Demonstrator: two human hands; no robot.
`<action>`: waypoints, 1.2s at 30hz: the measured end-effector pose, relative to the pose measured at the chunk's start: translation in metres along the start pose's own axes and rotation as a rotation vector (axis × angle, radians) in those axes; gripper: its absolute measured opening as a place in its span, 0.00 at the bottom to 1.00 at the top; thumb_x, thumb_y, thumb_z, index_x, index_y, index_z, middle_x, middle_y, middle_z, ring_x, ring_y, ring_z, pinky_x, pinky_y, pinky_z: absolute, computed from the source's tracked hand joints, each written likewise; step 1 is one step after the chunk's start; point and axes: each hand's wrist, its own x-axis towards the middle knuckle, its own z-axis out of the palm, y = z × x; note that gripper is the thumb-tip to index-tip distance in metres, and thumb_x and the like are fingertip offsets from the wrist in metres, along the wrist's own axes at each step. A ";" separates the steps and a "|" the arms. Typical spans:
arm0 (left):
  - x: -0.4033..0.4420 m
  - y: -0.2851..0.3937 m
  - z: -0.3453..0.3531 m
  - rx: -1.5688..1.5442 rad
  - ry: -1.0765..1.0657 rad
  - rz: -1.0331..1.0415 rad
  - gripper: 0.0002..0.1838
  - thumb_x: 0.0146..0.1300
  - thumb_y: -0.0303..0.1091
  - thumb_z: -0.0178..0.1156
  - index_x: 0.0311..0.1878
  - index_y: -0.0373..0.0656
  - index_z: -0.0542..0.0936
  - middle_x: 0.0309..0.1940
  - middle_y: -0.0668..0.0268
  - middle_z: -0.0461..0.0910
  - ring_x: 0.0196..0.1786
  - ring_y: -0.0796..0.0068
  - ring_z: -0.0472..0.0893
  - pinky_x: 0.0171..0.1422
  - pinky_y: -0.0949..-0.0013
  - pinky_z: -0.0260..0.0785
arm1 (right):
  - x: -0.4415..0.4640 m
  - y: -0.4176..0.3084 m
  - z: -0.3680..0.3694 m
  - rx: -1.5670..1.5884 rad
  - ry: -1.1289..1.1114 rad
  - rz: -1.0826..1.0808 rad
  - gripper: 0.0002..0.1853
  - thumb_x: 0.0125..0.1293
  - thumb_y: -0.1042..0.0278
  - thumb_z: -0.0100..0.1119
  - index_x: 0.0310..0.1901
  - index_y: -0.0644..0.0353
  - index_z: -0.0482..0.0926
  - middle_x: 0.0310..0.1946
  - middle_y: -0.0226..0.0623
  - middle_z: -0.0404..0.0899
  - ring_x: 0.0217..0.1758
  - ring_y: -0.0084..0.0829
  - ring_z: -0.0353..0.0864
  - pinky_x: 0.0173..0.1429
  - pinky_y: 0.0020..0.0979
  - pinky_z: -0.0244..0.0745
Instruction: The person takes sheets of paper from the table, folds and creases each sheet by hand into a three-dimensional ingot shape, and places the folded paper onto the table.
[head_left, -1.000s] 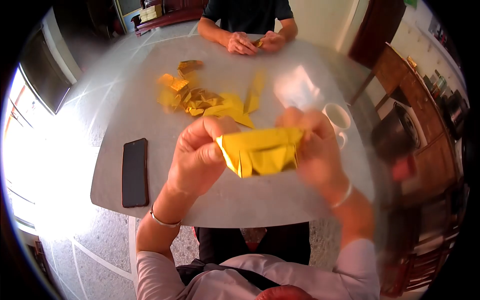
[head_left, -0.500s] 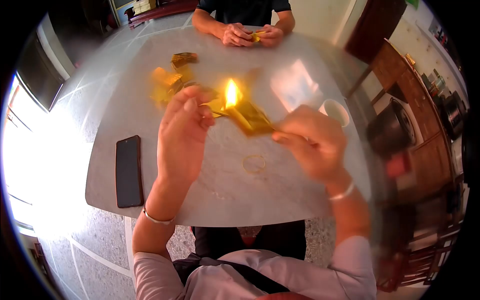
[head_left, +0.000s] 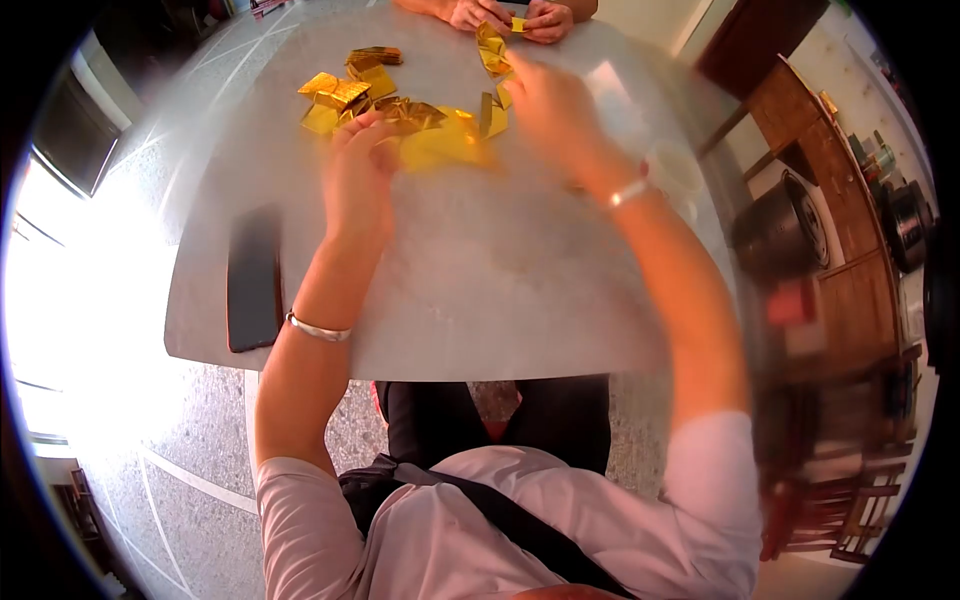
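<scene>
My left hand is over the left part of the table, its fingers curled together at the edge of a yellow-gold paper sheet, which is smeared by motion. Just beyond it lie creased gold foil papers and a small stack of folded gold paper. My right hand stretches farther forward, blurred, with its fingertips beside gold paper pieces. Whether those fingers grip any paper is not clear.
Across the table, another person's hands hold a small gold piece. A dark phone lies on the grey table at left. A clear plastic bag and a pale cup are at right, near a large dark pot.
Both hands have moved forward over the table. The right hand has left the folded gold paper that was between my hands. The bright flame-like glow on it is gone from view.
</scene>
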 end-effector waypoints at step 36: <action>-0.030 -0.007 0.033 0.579 -0.490 0.059 0.16 0.67 0.29 0.49 0.56 0.36 0.71 0.36 0.69 0.75 0.37 0.83 0.73 0.45 0.76 0.68 | -0.072 -0.042 -0.030 0.659 0.073 0.150 0.11 0.59 0.65 0.58 0.36 0.64 0.79 0.28 0.41 0.75 0.24 0.32 0.74 0.28 0.28 0.70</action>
